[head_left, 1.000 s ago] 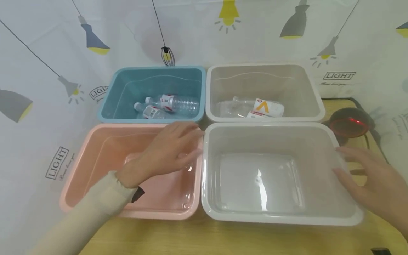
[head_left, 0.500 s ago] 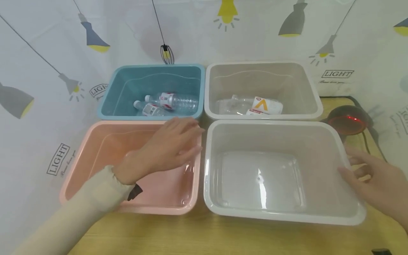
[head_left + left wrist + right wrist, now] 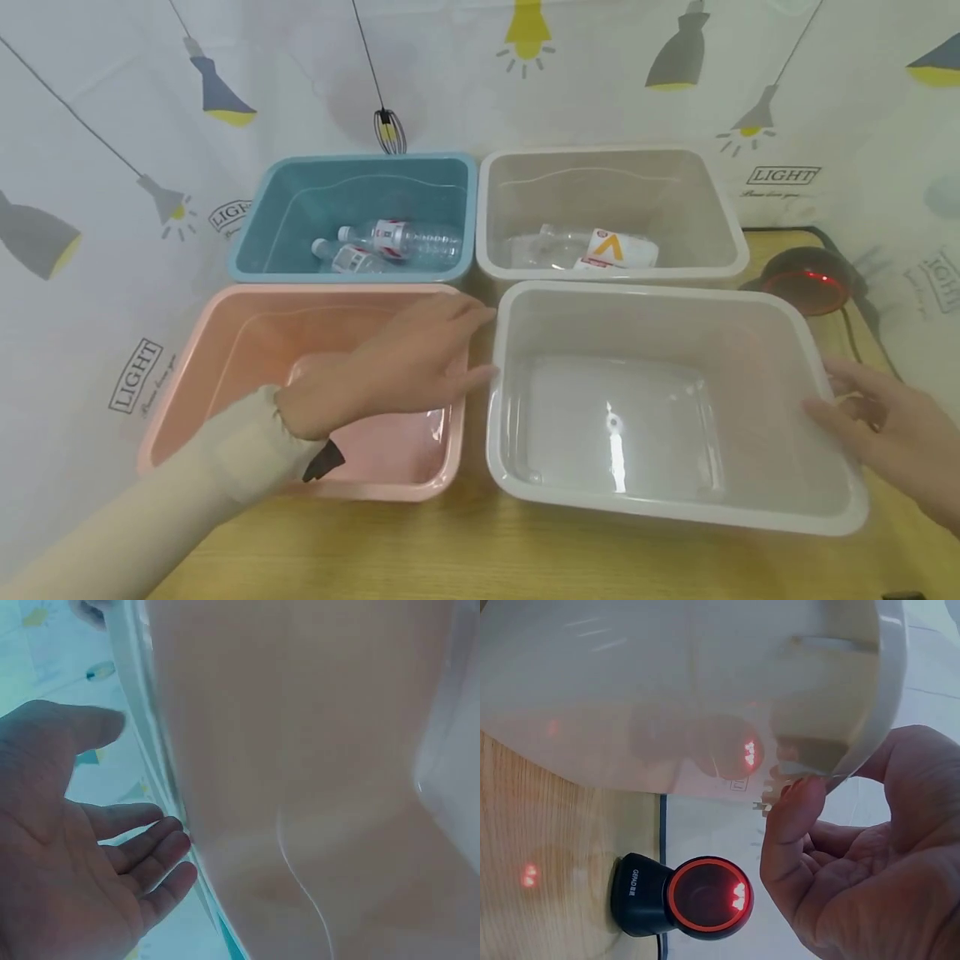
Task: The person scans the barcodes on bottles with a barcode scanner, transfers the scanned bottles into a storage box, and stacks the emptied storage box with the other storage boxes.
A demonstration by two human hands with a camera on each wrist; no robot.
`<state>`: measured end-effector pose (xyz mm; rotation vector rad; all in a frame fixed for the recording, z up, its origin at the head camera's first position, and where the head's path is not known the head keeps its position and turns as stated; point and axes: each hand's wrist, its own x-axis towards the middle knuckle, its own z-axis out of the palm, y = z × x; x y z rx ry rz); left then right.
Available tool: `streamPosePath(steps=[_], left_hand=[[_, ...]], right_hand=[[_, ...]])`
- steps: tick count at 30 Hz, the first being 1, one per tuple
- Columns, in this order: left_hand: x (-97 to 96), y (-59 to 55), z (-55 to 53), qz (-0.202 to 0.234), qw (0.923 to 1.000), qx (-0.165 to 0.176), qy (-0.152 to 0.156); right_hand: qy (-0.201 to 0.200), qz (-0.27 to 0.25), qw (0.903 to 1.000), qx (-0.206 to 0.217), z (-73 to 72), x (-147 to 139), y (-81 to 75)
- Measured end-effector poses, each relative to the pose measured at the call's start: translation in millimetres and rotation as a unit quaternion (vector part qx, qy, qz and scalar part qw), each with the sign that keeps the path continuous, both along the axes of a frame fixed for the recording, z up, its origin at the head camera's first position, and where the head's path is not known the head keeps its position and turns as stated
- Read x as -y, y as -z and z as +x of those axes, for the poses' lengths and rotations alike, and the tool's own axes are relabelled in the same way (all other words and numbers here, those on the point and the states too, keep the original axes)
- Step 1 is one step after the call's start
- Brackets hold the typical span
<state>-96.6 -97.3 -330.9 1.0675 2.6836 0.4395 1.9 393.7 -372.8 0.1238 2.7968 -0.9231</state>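
A white plastic bin stands slightly askew at the front right, its inside bare. My right hand holds its right rim; in the right wrist view the fingers are curled at the rim's edge. My left hand reaches across the pink bin, palm down with loosely extended fingers. Its fingertips are at the white bin's left rim in the head view; firm contact cannot be told. In the left wrist view the left thumb is spread away from the fingers.
Behind stand a blue bin with clear labelled bottles and a beige bin with a clear bottle and a white-labelled one. A black scanner with a red light stands right, on the wooden table.
The white bin has shifted right and turned a little, opening a gap beside the pink bin. My right hand has closed onto its rim; my left fingertips have moved right.
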Motion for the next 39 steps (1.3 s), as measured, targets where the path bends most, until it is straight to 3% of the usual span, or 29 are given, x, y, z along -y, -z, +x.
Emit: streamPosePath(steps=[8, 10, 15, 21, 25, 29, 32, 39], left_hand=[[-11.7, -5.4, 4.0, 0.018, 0.9985, 0.052, 0.005], [-14.3, -6.1, 5.1, 0.039, 0.9957, 0.084, 0.0], [-25.2, -10.0, 8.5, 0.088, 0.979, 0.18, -0.039], [-35.6, -11.8, 6.9, 0.123, 0.969, 0.205, -0.061], [-40.4, -7.2, 6.6, 0.164, 0.9466, 0.264, -0.084], [-48.6, -1.3, 9.9, 0.217, 0.9096, 0.338, -0.108], [-55.1, 1.4, 12.4, 0.234, 0.8862, 0.382, -0.119], [-63.1, 5.1, 14.7, 0.243, 0.8504, 0.448, -0.13]], right_hand=[[0.016, -0.098, 0.9951, -0.002, 2.5, -11, 3.5], [0.019, -0.107, 0.9941, -0.005, 3.8, -13, 5.0], [0.025, -0.057, 0.9981, 0.004, 8.2, -17, 4.8], [0.04, -0.041, 0.9982, 0.018, 12.6, -21, 1.4], [0.052, -0.028, 0.9967, 0.055, 14.4, -29, 0.9], [0.061, -0.025, 0.9961, 0.059, 17.4, -35, 1.5], [0.067, -0.037, 0.9959, 0.05, 19.3, -39, 2.5], [0.079, -0.054, 0.9942, 0.049, 24.4, -48, 6.0]])
